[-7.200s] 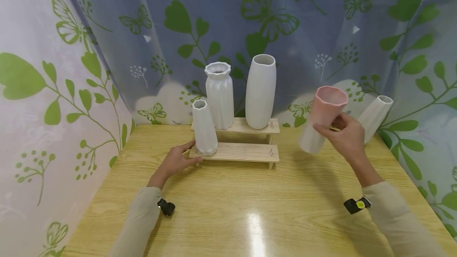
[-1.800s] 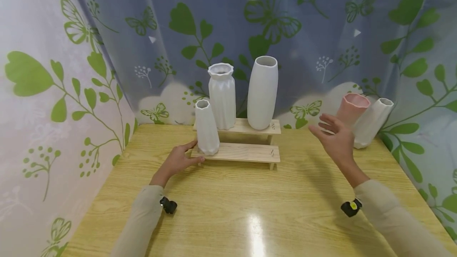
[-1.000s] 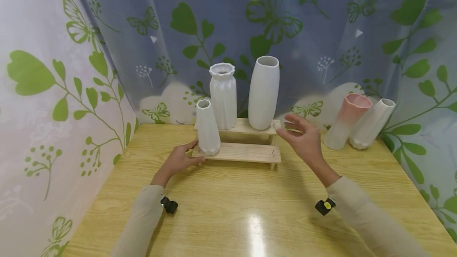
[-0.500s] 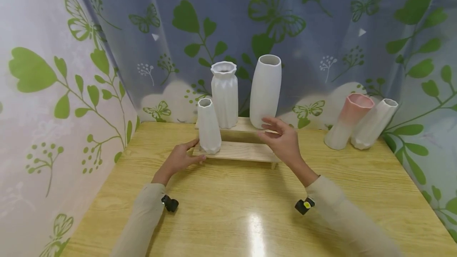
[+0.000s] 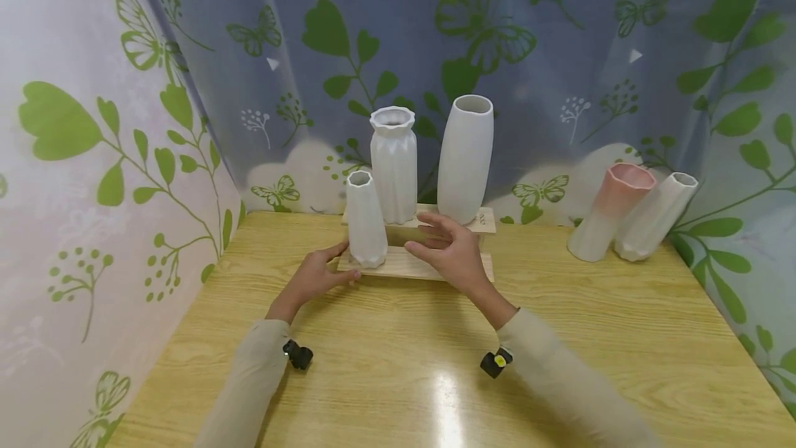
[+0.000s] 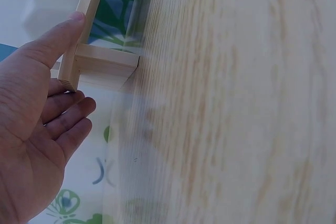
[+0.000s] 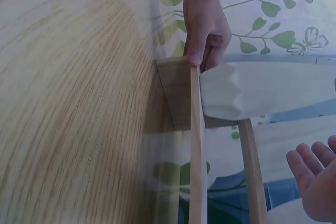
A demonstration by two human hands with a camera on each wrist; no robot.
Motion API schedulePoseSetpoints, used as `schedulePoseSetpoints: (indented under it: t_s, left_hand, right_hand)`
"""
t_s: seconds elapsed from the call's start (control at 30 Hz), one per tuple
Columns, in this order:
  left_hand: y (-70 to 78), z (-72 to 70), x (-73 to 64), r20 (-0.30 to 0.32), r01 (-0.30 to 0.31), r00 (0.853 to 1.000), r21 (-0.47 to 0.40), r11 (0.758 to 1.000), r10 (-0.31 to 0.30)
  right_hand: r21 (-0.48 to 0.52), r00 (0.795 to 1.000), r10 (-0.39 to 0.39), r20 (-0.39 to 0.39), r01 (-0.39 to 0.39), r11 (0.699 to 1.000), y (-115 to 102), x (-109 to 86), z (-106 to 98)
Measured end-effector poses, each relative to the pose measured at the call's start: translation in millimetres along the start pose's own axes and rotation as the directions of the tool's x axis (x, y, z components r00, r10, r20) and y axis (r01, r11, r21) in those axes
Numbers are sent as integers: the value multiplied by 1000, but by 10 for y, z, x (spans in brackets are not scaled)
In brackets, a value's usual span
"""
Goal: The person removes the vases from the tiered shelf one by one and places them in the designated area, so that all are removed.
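L hand (image 5: 314,278) gripped stand's (image 5: 398,270) left end; R hand (image 5: 457,254) empty, fingers loose, right of near vase (image 5: 367,223). Step prob. reach for vase; next needed fingers round it.

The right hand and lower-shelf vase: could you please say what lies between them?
Between the right hand and the faceted white vase, the head view shows bare lower wooden shelf.
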State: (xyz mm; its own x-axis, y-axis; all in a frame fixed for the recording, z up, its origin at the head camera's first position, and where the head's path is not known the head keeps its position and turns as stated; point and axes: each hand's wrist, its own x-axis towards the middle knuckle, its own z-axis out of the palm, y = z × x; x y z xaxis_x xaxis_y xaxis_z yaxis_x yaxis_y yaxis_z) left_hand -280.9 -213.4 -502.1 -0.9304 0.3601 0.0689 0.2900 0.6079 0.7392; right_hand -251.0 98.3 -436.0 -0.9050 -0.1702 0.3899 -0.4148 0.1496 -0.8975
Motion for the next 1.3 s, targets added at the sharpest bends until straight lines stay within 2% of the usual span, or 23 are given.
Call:
schedulePoseSetpoints:
  t_s: [0.33, 0.57, 0.93, 1.3]
  left_hand:
    - [-10, 2, 14, -9, -13, 1000, 14, 1000, 13]
    - [-10, -2, 15, -23, -39, 999, 30, 999, 40]
    - [-1, 2, 21, -23, -47, 999, 29, 998, 47]
    - [-34, 6, 23, -22, -41, 999, 35, 999, 42]
  right_hand:
    - [61, 999, -6, 41, 4, 998, -50, 117, 295]
    - [27, 999, 25, 21, -26, 999, -60, 197, 432]
    - [6, 999, 41, 6, -41, 999, 2, 299, 614]
    - [-98, 999, 52, 4, -51, 994, -36, 407, 738]
